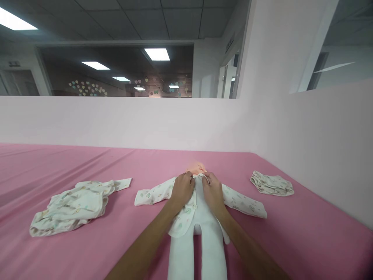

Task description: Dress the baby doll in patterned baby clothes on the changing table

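A baby doll [182, 252] with a white cloth body lies on its back, its head away from me. It wears a white printed baby shirt [185, 221] whose front hangs apart over the chest. Both sleeves stretch out sideways on the sheet. My left hand [183, 188] is closed on the shirt's edge at the neck, left of the middle. My right hand [212, 192] pinches the opposite neck edge. Below the chin, the fingertips of both hands are partly hidden by the hands themselves.
A pink sheet [116, 252] covers the surface. At the left lies a crumpled printed baby garment [75, 206]; a folded printed cloth [271, 183] lies at the right. White walls [122, 122] with windows rise behind and along the right side.
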Available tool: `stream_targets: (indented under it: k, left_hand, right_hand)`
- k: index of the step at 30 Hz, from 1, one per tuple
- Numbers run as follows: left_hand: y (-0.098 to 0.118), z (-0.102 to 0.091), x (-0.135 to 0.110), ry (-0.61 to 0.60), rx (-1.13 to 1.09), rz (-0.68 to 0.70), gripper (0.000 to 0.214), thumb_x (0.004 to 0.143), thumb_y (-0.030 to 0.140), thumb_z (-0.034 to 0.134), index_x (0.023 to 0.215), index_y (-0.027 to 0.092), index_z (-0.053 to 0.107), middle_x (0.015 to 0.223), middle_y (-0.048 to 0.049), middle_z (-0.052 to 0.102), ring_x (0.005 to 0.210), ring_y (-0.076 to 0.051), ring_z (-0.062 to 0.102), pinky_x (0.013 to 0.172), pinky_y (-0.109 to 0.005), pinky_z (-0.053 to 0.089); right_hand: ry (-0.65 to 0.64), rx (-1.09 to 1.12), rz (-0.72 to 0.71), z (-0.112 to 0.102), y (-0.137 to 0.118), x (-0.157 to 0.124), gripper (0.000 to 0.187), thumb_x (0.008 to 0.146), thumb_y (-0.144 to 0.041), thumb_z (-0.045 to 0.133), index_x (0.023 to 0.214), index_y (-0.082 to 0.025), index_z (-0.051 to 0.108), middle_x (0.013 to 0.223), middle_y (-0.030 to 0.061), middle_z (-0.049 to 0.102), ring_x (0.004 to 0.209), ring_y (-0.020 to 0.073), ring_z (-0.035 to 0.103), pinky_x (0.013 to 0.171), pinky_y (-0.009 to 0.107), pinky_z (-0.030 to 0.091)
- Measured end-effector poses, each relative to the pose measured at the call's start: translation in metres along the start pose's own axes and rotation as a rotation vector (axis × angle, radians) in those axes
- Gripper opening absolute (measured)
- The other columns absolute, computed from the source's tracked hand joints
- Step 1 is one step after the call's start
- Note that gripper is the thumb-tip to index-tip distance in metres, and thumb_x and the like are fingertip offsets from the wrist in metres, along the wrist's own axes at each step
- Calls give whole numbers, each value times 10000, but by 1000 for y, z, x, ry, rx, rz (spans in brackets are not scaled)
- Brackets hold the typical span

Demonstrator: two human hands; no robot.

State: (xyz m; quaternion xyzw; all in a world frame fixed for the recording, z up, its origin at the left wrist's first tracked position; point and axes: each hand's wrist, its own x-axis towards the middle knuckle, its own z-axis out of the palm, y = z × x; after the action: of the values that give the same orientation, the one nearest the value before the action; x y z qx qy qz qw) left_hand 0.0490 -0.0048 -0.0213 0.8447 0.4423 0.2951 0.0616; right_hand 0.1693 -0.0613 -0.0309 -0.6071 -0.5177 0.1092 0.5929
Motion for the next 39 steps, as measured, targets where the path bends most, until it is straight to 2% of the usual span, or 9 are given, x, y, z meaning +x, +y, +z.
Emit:
stream_targets:
  k: [6, 14, 19, 27, 30, 34, 39]
  left_hand:
    - [7, -2, -4, 6, 60, 1, 277, 963, 230, 324, 1024, 160, 585, 979, -97, 680, 922, -240, 625, 771, -316, 389]
    - [8, -1, -4, 17, 101, 18, 280, 979, 312, 323, 980, 196, 578, 931, -59, 681, 862, -218, 636, 709, -294, 383]
    - [8, -1, -5, 11, 123, 32, 270, 981, 276, 310, 940, 190, 563, 929, -60, 676, 841, -213, 635, 694, -295, 372]
    - [7, 0, -3, -23, 104, -2, 232, 948, 226, 344, 894, 174, 563, 928, -96, 674, 824, -222, 622, 669, -297, 344]
    - [5, 0, -1, -7, -17, -40, 196, 911, 216, 382, 836, 172, 558, 875, -107, 664, 797, -222, 598, 656, -293, 328]
    - [0, -6, 1, -40, -405, -124, 163, 820, 236, 480, 667, 187, 505, 725, -43, 606, 694, -169, 521, 620, -260, 316]
    - [-8, -12, 3, -143, -633, -151, 257, 813, 316, 427, 589, 190, 434, 580, 32, 444, 519, -99, 367, 499, -220, 285]
  right_hand:
    - [-7, 31, -9, 2, -1, 2, 300, 852, -327, 429, 970, -207, 677, 946, 33, 705, 835, 192, 601, 745, 290, 418]
    - [-25, 139, 31, 8, 1, 9, 285, 827, -318, 471, 929, -198, 709, 873, 25, 713, 801, 198, 616, 719, 292, 442]
    - [-57, 145, 3, 9, 6, 9, 288, 838, -335, 474, 922, -202, 715, 824, 23, 706, 754, 193, 600, 701, 293, 451]
    - [-120, 72, -8, 7, -3, 3, 275, 826, -304, 489, 941, -210, 721, 873, 30, 724, 810, 191, 631, 742, 293, 462]
    - [-147, 3, -46, 7, -5, 1, 275, 817, -249, 463, 911, -230, 720, 880, 16, 722, 836, 180, 634, 780, 285, 455]
    - [-145, -89, -98, 6, -6, -1, 282, 795, -203, 436, 808, -226, 717, 819, 12, 717, 842, 179, 634, 804, 281, 444]
    - [-228, -141, -102, 4, -12, -3, 304, 789, -186, 407, 784, -219, 708, 802, 5, 719, 788, 177, 637, 736, 268, 448]
